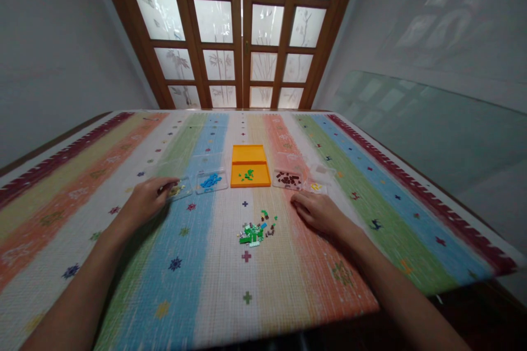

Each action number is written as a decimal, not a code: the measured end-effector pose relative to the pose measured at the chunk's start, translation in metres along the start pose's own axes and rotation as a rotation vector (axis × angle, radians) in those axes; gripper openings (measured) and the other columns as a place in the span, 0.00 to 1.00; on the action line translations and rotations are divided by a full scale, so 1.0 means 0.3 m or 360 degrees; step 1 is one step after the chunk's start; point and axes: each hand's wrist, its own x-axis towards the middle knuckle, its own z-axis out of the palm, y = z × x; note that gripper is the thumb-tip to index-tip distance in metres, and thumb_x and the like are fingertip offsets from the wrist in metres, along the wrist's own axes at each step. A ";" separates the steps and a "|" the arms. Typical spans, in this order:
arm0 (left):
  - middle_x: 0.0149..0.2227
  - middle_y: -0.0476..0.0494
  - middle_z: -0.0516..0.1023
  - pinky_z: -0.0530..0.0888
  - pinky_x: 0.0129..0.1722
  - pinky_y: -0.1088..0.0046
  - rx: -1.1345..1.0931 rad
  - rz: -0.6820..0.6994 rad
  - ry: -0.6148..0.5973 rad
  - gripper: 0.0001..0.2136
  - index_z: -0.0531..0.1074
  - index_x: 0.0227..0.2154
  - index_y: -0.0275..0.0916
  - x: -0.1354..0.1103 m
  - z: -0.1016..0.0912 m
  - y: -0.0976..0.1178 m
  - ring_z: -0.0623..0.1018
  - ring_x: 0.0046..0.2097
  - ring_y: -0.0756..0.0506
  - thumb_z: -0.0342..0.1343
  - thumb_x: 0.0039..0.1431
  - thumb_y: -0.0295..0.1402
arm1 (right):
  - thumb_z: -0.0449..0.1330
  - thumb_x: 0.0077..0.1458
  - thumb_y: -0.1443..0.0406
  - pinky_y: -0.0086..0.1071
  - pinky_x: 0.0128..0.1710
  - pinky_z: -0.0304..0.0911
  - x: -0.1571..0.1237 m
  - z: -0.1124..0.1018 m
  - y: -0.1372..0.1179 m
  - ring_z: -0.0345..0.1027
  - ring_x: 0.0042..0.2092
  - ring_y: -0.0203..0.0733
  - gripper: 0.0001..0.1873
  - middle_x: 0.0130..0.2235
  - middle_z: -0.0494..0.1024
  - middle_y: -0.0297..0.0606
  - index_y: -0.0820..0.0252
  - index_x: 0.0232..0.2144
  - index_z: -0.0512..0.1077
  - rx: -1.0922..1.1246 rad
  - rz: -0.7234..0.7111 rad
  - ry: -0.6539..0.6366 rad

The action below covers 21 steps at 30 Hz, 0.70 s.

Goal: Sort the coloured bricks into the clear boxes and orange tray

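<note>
A small heap of tiny bricks point(256, 230), mostly green with some brown and blue, lies on the striped cloth between my hands. My left hand point(145, 199) rests by a clear box of yellowish pieces point(180, 189), fingers curled and touching its edge. My right hand point(317, 211) lies flat on the cloth, fingers together, just in front of a small clear box with yellow pieces point(316, 186). Behind the heap stand a clear box of blue bricks point(211, 180), an open orange box point(250, 171) with a few green bricks, and a clear box of brown bricks point(288, 179).
The striped tablecloth point(206, 285) covers the whole table; its near edge runs below my forearms and its right edge point(453, 219) slants away. Wooden glazed doors point(242, 33) stand behind the table. A glass panel point(432, 131) leans at the right.
</note>
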 end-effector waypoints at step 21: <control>0.15 0.57 0.51 0.53 0.21 0.73 -0.0193 0.0506 0.0175 0.22 0.53 0.15 0.40 -0.066 0.187 0.347 0.53 0.18 0.53 0.51 0.64 0.32 | 0.54 0.64 0.65 0.34 0.40 0.61 0.040 -0.015 -0.079 0.70 0.37 0.40 0.09 0.36 0.78 0.40 0.60 0.36 0.74 0.0485 0.0020 0.0075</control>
